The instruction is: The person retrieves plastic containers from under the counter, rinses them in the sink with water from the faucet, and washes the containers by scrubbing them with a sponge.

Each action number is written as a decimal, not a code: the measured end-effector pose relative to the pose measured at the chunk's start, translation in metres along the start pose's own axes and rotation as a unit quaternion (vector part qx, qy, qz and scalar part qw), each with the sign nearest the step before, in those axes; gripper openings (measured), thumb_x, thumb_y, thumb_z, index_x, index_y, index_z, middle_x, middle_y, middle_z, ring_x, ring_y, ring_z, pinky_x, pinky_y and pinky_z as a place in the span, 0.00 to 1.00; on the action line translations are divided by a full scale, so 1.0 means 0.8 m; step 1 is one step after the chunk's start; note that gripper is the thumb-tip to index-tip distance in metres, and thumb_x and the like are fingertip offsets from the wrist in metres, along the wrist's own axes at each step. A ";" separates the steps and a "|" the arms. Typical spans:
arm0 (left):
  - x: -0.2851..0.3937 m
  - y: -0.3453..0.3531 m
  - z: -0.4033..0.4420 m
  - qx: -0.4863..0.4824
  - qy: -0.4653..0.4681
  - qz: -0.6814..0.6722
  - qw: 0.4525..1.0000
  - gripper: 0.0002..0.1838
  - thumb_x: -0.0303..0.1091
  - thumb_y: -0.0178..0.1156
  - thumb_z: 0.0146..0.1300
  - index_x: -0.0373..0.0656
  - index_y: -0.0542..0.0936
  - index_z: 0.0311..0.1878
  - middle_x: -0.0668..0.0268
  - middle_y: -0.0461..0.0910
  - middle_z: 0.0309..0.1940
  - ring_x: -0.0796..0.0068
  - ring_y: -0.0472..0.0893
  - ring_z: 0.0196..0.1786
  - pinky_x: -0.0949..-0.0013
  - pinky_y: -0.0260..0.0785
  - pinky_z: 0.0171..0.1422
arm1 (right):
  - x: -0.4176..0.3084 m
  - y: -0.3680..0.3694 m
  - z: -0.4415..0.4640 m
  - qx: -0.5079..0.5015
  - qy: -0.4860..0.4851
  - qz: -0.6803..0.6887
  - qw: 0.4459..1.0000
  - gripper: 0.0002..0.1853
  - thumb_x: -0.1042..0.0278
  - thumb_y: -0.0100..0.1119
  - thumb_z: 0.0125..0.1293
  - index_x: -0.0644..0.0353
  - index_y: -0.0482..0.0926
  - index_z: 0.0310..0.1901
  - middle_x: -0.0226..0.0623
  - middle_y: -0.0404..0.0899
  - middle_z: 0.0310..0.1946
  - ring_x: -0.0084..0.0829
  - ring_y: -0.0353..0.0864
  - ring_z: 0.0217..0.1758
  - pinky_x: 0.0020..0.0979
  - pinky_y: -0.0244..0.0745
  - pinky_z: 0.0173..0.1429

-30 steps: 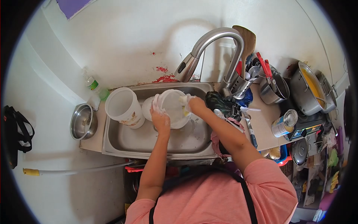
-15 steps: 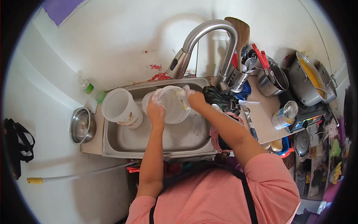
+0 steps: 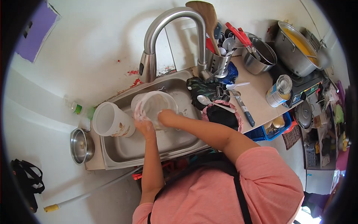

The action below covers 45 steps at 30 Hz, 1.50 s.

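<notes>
My left hand (image 3: pixel 143 122) is wet with suds and grips the near left side of a translucent white plastic tub (image 3: pixel 164 98) tilted over the sink (image 3: pixel 179 141). My right hand (image 3: pixel 167 118) reaches into the tub's mouth with the fingers curled and mostly hidden, so what they hold does not show. Soapy smears coat the tub's inside. Just left of it, a taller translucent container (image 3: pixel 112 121) with worn brown markings leans in the sink. Above the basin arches the metal faucet (image 3: pixel 175 15).
Right of the sink lie a black bag (image 3: pixel 204 89), a spoon (image 3: pixel 215 103) and a blue-handled knife (image 3: pixel 244 108). Behind them stand a utensil holder (image 3: pixel 220 63), pots (image 3: pixel 298 48) and an opened can (image 3: pixel 279 91). A steel bowl (image 3: pixel 82 145) sits at the left edge.
The view has shifted and turned. My right hand has moved deeper into the tub; the yellowish, soapy thing seen at its fingers before is now hidden. My left hand still grips the tub.
</notes>
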<state>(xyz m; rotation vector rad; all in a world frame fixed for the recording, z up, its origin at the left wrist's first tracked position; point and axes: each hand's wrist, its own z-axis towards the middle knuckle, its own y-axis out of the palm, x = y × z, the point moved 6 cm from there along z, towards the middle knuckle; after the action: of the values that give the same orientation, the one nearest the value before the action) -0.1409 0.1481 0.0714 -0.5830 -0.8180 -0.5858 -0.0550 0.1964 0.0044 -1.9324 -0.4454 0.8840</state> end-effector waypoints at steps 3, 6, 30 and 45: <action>0.018 -0.001 -0.013 -0.022 -0.022 0.016 0.999 0.17 0.24 0.46 0.62 0.34 0.74 0.53 0.58 0.75 0.51 0.66 0.74 0.55 0.67 0.62 0.62 | -0.012 -0.008 0.029 0.018 0.085 0.357 0.930 0.20 0.65 0.54 0.55 0.64 0.77 0.49 0.49 0.77 0.47 0.45 0.76 0.52 0.38 0.70 0.55; 0.001 -0.002 -0.021 0.001 -0.052 -0.092 0.994 0.16 0.25 0.47 0.62 0.33 0.74 0.52 0.56 0.75 0.52 0.66 0.73 0.56 0.68 0.62 0.62 | -0.006 0.006 0.080 0.071 0.063 0.540 0.836 0.22 0.59 0.50 0.61 0.57 0.73 0.56 0.47 0.76 0.51 0.42 0.75 0.53 0.36 0.69 0.53; 0.065 0.095 0.009 -0.173 0.049 -0.076 0.981 0.29 0.46 0.37 0.66 0.29 0.71 0.55 0.51 0.75 0.52 0.61 0.74 0.56 0.62 0.63 0.61 | 0.046 0.011 0.192 0.177 0.110 0.088 0.974 0.18 0.63 0.50 0.59 0.60 0.76 0.49 0.48 0.77 0.47 0.43 0.76 0.52 0.40 0.69 0.54; 0.044 0.091 0.037 -0.205 0.020 -0.076 0.975 0.26 0.43 0.38 0.66 0.30 0.71 0.56 0.50 0.75 0.52 0.61 0.75 0.55 0.63 0.63 0.61 | 0.063 0.022 0.186 0.178 0.118 0.033 0.976 0.16 0.65 0.50 0.58 0.61 0.78 0.45 0.49 0.78 0.44 0.44 0.77 0.51 0.43 0.69 0.55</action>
<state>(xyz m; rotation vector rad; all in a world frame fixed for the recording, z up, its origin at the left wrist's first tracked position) -0.0869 0.2103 0.0978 -0.8874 -0.7107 -0.9161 -0.1314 0.3092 -0.0764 -1.6988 -0.0743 0.7100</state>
